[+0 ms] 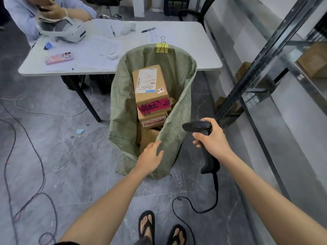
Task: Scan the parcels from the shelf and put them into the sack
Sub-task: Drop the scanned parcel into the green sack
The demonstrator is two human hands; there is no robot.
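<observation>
Sack: the green woven sack [178, 96] stands open on the grey floor, just in front of the table; its far rim is pinned up by a yellow binder clip [161, 47], its near rim sags low.
Parcels in sack: a stack of brown cardboard boxes fills the middle; the top parcel [150, 85] lies tilted, white shipping label up, with a pink-and-black printed band on its near face.
Lower parcels: a second box [153, 120] with red-printed tape sits under it, and more cardboard shows below, partly hidden by the sack wall.
Left hand: the left hand [150, 157] rests on the sack's near rim, fingers loosely spread and slightly curled over the fabric; it seems to press the edge rather than pinch it, though the fingertips are hard to see.
Right hand: the right hand [213, 137] is closed around the black barcode scanner [203, 137], just right of the sack, head pointing left toward the sack.
Scanner cable: a black cable [215, 195] runs from the handle's base down to the floor.
Shelf: a metal shelf [265, 55] stands to the right, with brown boxes [313, 61] on its boards.
Table: the white table [194, 48] carries papers, pens, a pink phone [59, 58] and a grey headset [69, 32]; another person sits at its far left corner.
Feet: black flip-flops [146, 225] show at the bottom edge.
</observation>
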